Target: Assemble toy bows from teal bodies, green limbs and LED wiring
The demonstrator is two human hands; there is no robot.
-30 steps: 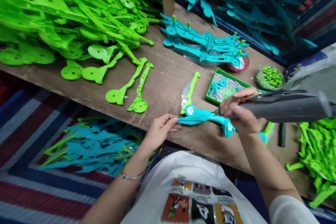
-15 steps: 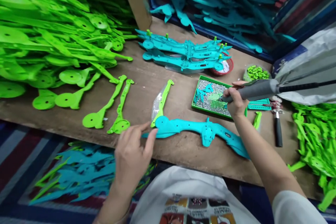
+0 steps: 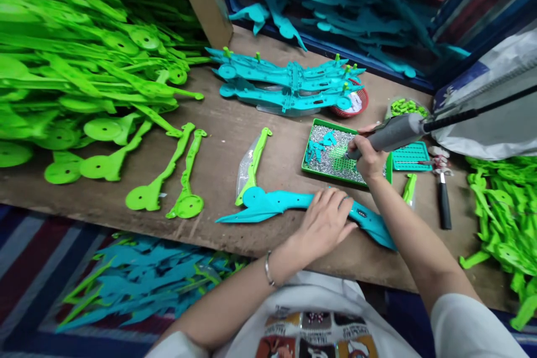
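A blue plastic bow-shaped part (image 3: 272, 204) lies lengthwise near the front edge of the bench. My left hand (image 3: 327, 218) is wrapped over its middle, hiding the raised centre piece. In my right hand (image 3: 369, 159) is a grey electric screwdriver (image 3: 392, 134), its tip pointing down-left over a green tray (image 3: 335, 177) of small metal screws. Several small blue pieces (image 3: 321, 148) lie among the screws. Touching the bow part's left end is a green plastic limb (image 3: 257, 165) with a clear plastic piece beside it.
Green plastic parts are heaped at the left (image 3: 84, 67) and right (image 3: 499, 212). Stacked blue bow parts (image 3: 289, 81) lie behind, by a red basket (image 3: 364, 102). Further right are green pegs (image 3: 406, 106), a teal tray (image 3: 409, 152) and a black-handled tool (image 3: 444, 207). A blue crate (image 3: 327, 50) stands behind.
My left hand has moved right from the bow part's left end onto its middle and closed over it. My right hand still holds the screwdriver above the screw tray.
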